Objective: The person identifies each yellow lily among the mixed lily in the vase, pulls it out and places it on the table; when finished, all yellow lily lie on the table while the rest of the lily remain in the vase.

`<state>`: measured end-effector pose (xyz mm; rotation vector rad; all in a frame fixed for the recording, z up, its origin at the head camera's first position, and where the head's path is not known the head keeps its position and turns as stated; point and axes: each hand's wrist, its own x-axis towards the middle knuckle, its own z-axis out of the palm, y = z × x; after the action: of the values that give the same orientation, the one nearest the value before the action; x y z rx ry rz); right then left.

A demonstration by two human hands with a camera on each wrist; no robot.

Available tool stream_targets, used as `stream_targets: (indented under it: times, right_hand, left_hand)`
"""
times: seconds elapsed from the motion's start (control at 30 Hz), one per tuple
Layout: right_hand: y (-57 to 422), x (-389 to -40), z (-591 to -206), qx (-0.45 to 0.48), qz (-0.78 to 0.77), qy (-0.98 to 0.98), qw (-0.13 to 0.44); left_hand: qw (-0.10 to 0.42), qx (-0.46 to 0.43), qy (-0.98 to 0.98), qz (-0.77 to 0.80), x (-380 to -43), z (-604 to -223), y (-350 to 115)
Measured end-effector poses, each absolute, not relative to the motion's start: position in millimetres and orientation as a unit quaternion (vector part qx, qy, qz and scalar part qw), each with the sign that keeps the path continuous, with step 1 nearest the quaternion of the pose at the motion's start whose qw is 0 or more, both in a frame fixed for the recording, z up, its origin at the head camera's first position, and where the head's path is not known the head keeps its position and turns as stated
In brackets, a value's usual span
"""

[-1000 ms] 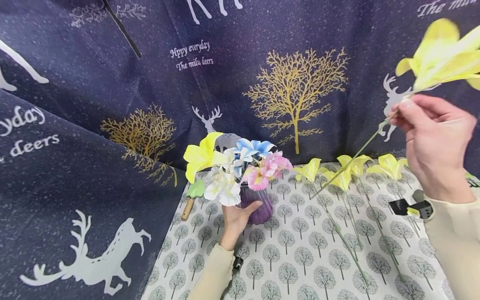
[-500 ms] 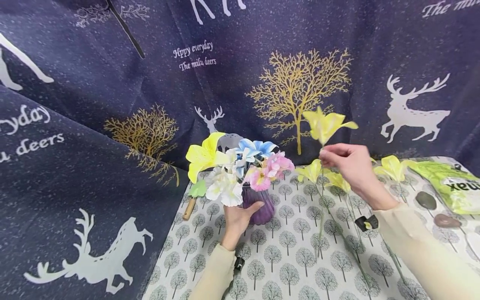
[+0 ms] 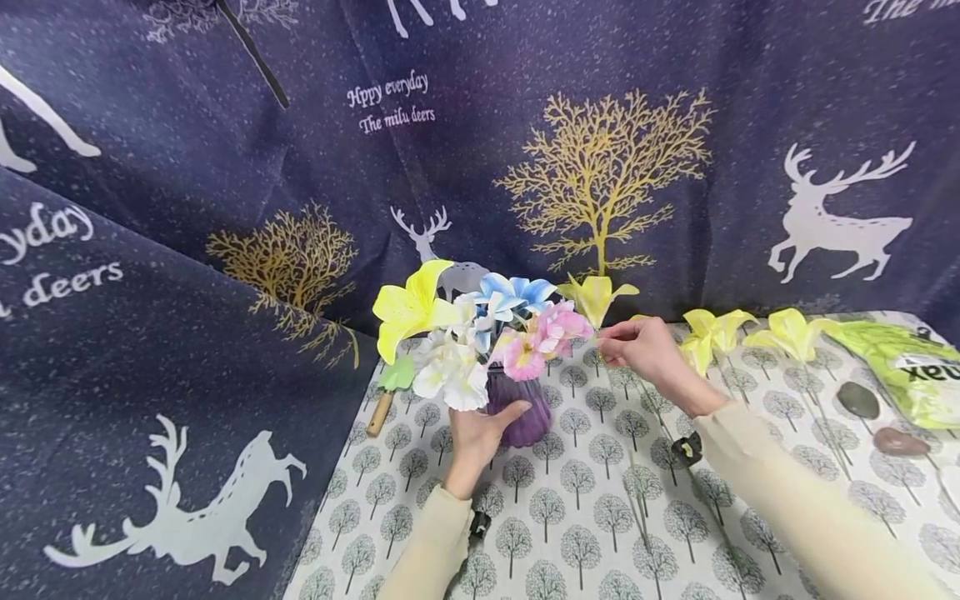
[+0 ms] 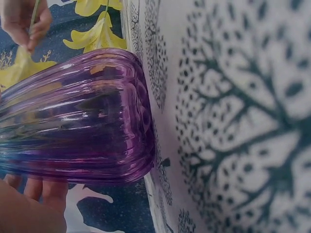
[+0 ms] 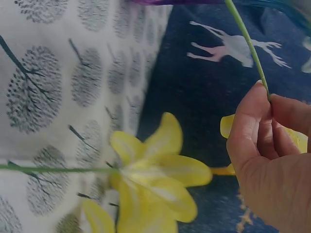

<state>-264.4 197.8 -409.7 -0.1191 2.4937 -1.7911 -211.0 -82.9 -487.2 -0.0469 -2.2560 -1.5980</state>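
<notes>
My left hand (image 3: 472, 442) grips a ribbed purple glass vase (image 3: 528, 421) that stands on the table; its fingers wrap the far side in the left wrist view. Out of the vase rise a yellow lily (image 3: 408, 310), blue flowers (image 3: 513, 296), white flowers (image 3: 450, 371) and pink flowers (image 3: 525, 354). To the right of these blooms, my right hand (image 3: 648, 354) pinches another artificial yellow lily (image 3: 596, 298) by its green stem (image 5: 250, 46), just under the bloom. In the right wrist view that stem runs up toward the vase; its lower end is out of sight.
Several loose yellow lilies (image 3: 791, 333) lie along the table's right side. Farther right are a green bag (image 3: 900, 367), a dark stone (image 3: 857, 400) and a reddish stone (image 3: 900, 442). A small trowel (image 3: 380, 412) lies left of the vase. A dark blue cloth (image 3: 637, 50) hangs behind.
My right hand has come down and left from the upper right with the yellow lily, and is now beside the bouquet. My left hand has stayed on the vase.
</notes>
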Motion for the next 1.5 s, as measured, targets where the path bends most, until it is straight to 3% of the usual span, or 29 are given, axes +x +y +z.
stream_targets:
  times: [0.4,0.83,1.5]
  right_hand:
    - [175.1,-287.5,-459.2,-0.019,-0.572,0.815,0.097]
    - [170.6,-300.2,-489.4,-0.009,-0.580,0.805,0.125]
    - [158.4,-294.0,-493.0,-0.039,-0.422,0.904,0.060]
  left_hand:
    - [0.197,-0.025,-0.798,-0.569,-211.2,-488.7,-84.2]
    - [0.200,-0.041,-0.792,-0.575,-213.7,-488.1,-83.7]
    - [0.182,-0.011,-0.797,-0.576,-213.3,-488.4,-83.6]
